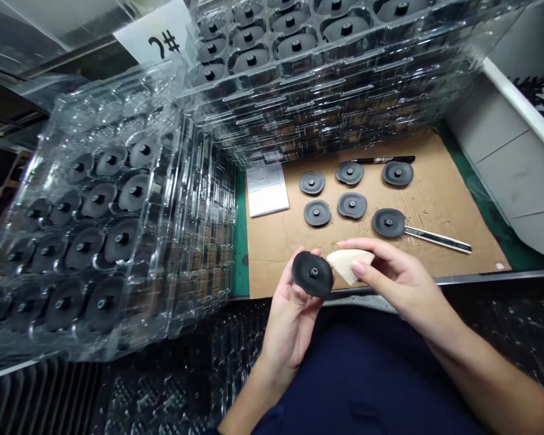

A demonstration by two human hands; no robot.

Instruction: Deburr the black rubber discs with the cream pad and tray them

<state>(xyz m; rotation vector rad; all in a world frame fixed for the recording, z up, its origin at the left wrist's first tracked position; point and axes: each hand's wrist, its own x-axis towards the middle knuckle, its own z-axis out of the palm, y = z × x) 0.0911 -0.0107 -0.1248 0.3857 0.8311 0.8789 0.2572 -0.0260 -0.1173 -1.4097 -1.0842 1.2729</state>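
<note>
My left hand (294, 311) grips a black disc (304, 279), its stubby post facing me; my right hand (392, 279) pinches a cream wedge (343, 261) at its edge — whether touching, I can't tell. Beyond, six similar discs (346, 205) lie on brown cardboard (276, 241) — stacked clear trays (326, 99) behind and to the left.

Stacked clear trays (299, 115) of identical black parts (122, 235) suggest a workshop.

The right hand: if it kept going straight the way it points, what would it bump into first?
Likely the black disc held in the left hand: the pale wedge in the right hand leads that way, though depth leaves unclear whether wedge and disc touch.
</note>
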